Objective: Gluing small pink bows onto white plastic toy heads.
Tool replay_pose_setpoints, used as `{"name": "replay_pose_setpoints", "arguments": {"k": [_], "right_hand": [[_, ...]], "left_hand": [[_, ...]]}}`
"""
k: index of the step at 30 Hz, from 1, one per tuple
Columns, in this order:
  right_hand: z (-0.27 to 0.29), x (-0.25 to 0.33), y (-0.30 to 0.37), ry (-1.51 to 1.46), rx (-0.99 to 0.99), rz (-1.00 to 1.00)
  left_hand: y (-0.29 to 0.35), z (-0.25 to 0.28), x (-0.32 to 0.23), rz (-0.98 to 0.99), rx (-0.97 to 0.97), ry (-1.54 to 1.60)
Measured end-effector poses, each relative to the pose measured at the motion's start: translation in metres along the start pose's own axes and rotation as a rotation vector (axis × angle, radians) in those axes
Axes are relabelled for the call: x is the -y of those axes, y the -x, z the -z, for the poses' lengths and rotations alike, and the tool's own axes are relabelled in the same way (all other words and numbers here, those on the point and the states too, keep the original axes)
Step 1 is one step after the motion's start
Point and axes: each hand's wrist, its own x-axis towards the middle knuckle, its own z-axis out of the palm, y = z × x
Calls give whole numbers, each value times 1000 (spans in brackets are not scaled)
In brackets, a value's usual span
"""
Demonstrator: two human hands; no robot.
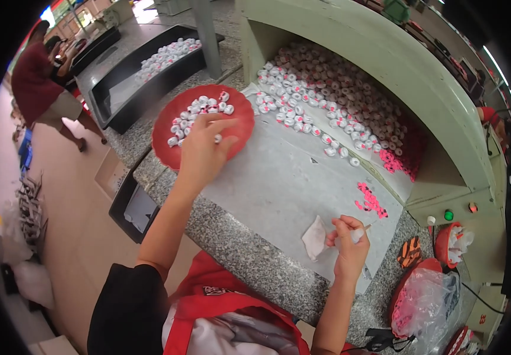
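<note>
My left hand (203, 155) is over a red scalloped plate (238, 125). A small white round piece (217, 139) shows between its curled fingers and thumb. Several similar white pieces, some marked pink, lie on the plate beyond the fingers. Over the paper-covered worktop (261, 183), my right hand (349, 245) is closed around a thin stick (368, 226) with a brownish end. Something white and rounded (357, 235) also sits in that hand, partly hidden by the fingers. Beside it lies a white cloth (314, 238). Small pink bits (371, 201) are scattered just beyond the right hand.
A pale green housing (350, 23) arches over a heap of white-and-pink pieces (332, 89). Black trays (116, 118) stand at the far left, one holding white pieces. Plastic bags (439, 302) and a red bowl (443, 244) sit at right. Another person (42, 89) stands far left.
</note>
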Motion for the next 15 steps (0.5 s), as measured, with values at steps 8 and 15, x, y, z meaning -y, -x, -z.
{"name": "replay_pose_setpoints", "arguments": {"k": [8,15], "right_hand": [[3,-5,10,81,-2,1],[5,-4,8,71,60,7]], "left_hand": [[94,45,-150,-901,1701,1265],[100,28,-162,432,1955,2164]]}}
